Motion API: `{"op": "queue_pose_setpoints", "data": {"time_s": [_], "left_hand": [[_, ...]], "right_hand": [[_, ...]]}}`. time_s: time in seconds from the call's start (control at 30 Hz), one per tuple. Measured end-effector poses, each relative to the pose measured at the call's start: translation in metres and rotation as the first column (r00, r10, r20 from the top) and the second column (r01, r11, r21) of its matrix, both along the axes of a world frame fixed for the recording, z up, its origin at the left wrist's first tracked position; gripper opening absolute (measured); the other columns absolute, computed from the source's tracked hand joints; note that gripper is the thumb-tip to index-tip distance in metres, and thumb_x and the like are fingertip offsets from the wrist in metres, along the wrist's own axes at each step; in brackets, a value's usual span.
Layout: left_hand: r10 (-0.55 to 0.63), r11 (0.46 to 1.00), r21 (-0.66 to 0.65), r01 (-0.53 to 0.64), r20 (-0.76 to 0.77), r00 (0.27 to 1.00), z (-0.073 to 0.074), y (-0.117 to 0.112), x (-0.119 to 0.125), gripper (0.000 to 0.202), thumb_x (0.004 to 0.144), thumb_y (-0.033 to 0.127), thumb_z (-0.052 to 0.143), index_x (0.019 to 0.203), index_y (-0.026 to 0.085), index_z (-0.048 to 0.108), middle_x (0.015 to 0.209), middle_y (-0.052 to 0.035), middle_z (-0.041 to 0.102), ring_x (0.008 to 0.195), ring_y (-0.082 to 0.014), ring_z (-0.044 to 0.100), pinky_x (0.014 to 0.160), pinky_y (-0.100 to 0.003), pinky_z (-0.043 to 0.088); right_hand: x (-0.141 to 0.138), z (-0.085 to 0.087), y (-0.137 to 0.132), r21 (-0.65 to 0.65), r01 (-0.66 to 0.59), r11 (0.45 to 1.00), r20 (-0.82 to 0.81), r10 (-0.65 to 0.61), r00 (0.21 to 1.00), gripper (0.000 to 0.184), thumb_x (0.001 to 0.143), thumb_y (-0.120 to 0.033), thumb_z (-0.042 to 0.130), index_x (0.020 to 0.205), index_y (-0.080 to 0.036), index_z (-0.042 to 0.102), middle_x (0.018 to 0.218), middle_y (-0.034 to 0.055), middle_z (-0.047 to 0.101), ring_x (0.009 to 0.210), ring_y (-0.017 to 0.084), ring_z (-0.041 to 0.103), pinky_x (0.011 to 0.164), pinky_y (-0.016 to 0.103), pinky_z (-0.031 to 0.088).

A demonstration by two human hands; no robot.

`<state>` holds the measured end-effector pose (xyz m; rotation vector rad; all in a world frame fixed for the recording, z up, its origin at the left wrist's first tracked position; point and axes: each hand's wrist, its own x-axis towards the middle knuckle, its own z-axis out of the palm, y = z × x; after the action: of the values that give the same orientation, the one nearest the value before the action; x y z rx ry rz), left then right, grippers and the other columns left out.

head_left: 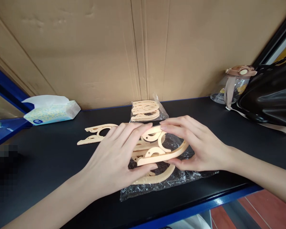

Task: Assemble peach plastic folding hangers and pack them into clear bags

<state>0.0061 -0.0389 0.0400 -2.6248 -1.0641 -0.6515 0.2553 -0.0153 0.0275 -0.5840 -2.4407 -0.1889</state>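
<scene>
L hand (114, 159) & R hand (200, 146) fingers closed round hanger stack (157, 158); uneven squeeze could splay it over plastic bag (181, 176).

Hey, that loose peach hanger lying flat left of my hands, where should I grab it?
The loose hanger lies flat on the black table, so probably come from above with your left hand, which is nearest, and pinch across the narrow arm at its free left end, clear of the held stack.
</scene>
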Motion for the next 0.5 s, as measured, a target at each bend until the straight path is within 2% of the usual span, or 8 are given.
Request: {"op": "queue_pose_setpoints", "data": {"time_s": [0.1,0.17,0.27,0.37,0.5], "left_hand": [[0.011,0.973,-0.229,-0.017,-0.027,1.0,0.004,-0.001,-0.005,0.094,0.08,0.049,0.063,0.15,0.019,0.007,0.152,-0.0145,0.028,0.135,-0.0322,0.035,0.103,-0.047,0.041],[-0.035,0.941,-0.339,0.005,-0.083,0.996,0.007,0.0,-0.012,0.092,0.084,0.043,0.059,0.151,0.022,0.0,0.158,-0.0109,0.014,0.142,-0.0316,0.023,0.109,-0.049,0.036],[-0.134,0.886,-0.462,0.043,-0.166,0.977,0.011,0.003,-0.022,0.086,0.085,0.031,0.058,0.151,0.03,0.004,0.159,-0.0044,0.012,0.144,-0.0298,0.019,0.11,-0.049,0.035],[-0.216,0.847,-0.525,0.084,-0.197,0.956,0.016,0.006,-0.026,0.085,0.083,0.023,0.06,0.15,0.035,0.01,0.158,-0.0014,0.015,0.143,-0.0284,0.022,0.11,-0.047,0.036],[-0.284,0.818,-0.561,0.125,-0.206,0.936,0.021,0.007,-0.024,0.086,0.078,0.011,0.059,0.149,0.037,0.017,0.157,0.0006,0.02,0.142,-0.0264,0.025,0.11,-0.045,0.037]], "right_hand": [[0.013,0.012,0.01,-0.059,0.102,0.993,0.039,-0.1,0.994,0.068,0.079,-0.038,0.066,0.137,-0.019,0.037,0.128,0.0129,0.054,0.115,0.028,0.052,0.096,0.044,0.043],[0.029,0.022,0.019,-0.119,0.192,0.974,0.048,-0.188,0.981,0.072,0.076,-0.038,0.068,0.138,-0.021,0.037,0.128,0.011,0.054,0.114,0.03,0.053,0.097,0.045,0.043],[0.058,0.035,0.03,-0.26,0.324,0.91,0.084,-0.312,0.946,0.077,0.072,-0.038,0.071,0.139,-0.025,0.037,0.131,0.0084,0.053,0.113,0.03,0.055,0.095,0.044,0.047],[0.08,0.04,0.032,-0.403,0.379,0.833,0.213,-0.318,0.924,0.077,0.07,-0.035,0.073,0.139,-0.025,0.04,0.127,0.0097,0.058,0.101,0.029,0.062,0.081,0.037,0.053],[0.089,0.038,0.023,-0.541,0.44,0.717,0.334,-0.296,0.895,0.072,0.072,-0.017,0.068,0.139,-0.023,0.043,0.129,0.0119,0.059,0.1,0.024,0.064,0.073,0.026,0.054]]}}
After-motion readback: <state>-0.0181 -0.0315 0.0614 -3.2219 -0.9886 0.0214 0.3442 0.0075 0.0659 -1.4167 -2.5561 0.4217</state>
